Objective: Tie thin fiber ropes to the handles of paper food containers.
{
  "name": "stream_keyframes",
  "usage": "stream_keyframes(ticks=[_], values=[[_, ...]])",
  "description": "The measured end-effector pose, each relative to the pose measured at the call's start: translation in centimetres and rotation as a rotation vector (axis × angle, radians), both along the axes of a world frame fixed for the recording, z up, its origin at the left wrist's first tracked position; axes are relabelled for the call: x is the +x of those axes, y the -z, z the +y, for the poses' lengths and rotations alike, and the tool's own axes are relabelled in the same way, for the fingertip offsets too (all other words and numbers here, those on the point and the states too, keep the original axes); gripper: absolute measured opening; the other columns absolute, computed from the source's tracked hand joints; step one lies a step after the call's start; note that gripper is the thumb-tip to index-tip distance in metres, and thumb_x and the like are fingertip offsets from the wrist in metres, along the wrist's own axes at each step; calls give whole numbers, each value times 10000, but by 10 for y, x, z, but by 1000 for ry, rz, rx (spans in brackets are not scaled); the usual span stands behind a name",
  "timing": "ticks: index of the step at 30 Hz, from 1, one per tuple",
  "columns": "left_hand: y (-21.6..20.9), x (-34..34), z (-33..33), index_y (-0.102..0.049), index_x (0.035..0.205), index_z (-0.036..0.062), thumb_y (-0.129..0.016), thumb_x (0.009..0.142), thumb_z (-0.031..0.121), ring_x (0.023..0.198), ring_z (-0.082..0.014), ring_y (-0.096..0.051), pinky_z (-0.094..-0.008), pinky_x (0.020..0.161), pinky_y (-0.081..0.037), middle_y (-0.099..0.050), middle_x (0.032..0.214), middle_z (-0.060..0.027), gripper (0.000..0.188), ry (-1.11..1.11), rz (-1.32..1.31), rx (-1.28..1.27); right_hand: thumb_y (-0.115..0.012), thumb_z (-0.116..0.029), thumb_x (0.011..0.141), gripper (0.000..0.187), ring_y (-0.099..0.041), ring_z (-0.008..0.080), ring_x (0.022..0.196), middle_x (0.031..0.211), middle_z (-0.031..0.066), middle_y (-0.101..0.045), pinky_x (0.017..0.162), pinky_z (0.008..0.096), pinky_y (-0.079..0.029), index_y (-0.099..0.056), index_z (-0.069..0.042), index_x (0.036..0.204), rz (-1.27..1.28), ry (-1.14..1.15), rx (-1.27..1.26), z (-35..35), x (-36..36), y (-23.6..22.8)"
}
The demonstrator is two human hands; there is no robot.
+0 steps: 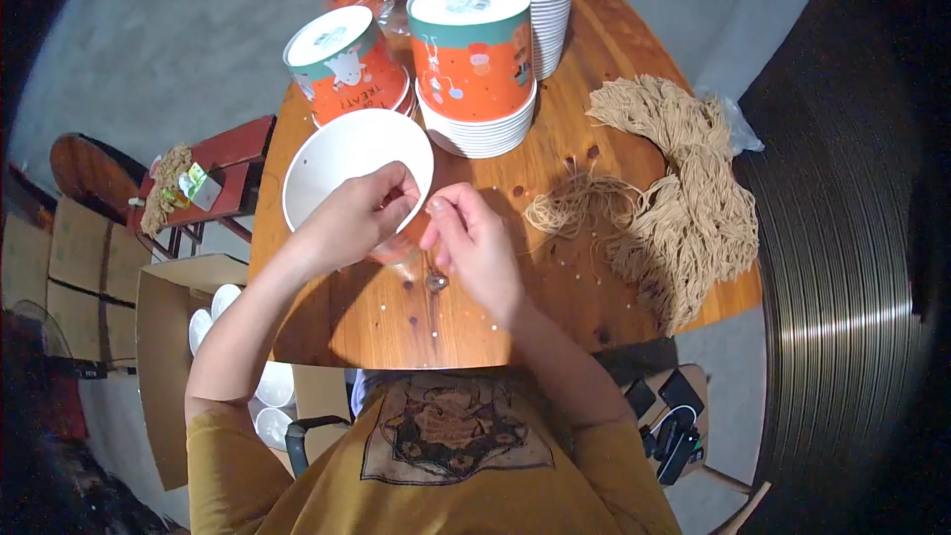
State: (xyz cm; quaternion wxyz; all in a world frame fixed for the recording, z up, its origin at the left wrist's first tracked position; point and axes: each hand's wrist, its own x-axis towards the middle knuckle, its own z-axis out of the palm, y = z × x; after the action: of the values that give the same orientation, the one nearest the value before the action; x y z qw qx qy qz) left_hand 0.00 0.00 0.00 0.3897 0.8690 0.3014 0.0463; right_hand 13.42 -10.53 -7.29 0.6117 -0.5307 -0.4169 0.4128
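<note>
A white-lined paper bucket (347, 144) rests on the wooden table in front of me, its round mouth facing up. My left hand (362, 213) reaches over the mouth, with thumb and fingers pinched together by the right side of the rim. Just outside that rim, my right hand (475, 243) is closed in a pinch too, its fingertips close to the left ones. Whatever lies between the fingers is too small to make out. Part of the bucket's orange outside (396, 253) shows below my left hand.
Upturned orange buckets stand stacked at the table's far side, one stack at centre (474, 69) and another at left (347, 59). Tan cords (684, 198) lie bundled at the right, with loose strands (575, 203) beside them. A cardboard box (163, 357) holding white buckets sits at lower left.
</note>
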Motion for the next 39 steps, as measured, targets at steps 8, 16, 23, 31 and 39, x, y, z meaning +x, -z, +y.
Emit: stream_keyframes(ticks=[8,16,23,31,39], values=[[-9,2,9,-491,909,74,-483,925,138,798,-105,-599,-242,645,-482,-652,949,-89,67,-278,-415,-590,-610,-190,906,151,-496,47,560,623,-15,-545,518,234,-411,-586,-42,916,-284,-134,37,-7,49,7],[1,9,6,-533,1048,-2,-583,899,75,818,-124,-583,-264,809,-485,-618,927,-66,175,-156,-539,-701,-646,-177,876,166,-552,60,677,736,3,-589,593,243,-454,-592,-23,901,-318,-408,-68,-4,60,-54],[0,15,5,-625,929,6,-583,912,115,784,-62,-529,-227,730,-448,-599,859,5,118,-135,-392,-511,-646,-101,856,95,-495,29,694,760,-32,-549,614,194,-418,-608,-26,900,-588,-389,143,8,58,-82],[1,14,6,-660,1019,48,-607,922,236,791,-48,-517,-232,738,-437,-591,823,32,217,-45,-245,-382,-644,-95,854,92,-501,27,679,740,-22,-564,589,200,-409,-594,-18,865,-506,-286,214,36,59,-75],[1,16,8,-671,954,28,-601,908,173,681,-35,-471,-195,624,-391,-571,749,36,168,-9,-290,-591,-633,-93,854,99,-508,45,599,726,2,-604,555,197,-407,-588,-9,878,-313,-123,31,24,52,-51]])
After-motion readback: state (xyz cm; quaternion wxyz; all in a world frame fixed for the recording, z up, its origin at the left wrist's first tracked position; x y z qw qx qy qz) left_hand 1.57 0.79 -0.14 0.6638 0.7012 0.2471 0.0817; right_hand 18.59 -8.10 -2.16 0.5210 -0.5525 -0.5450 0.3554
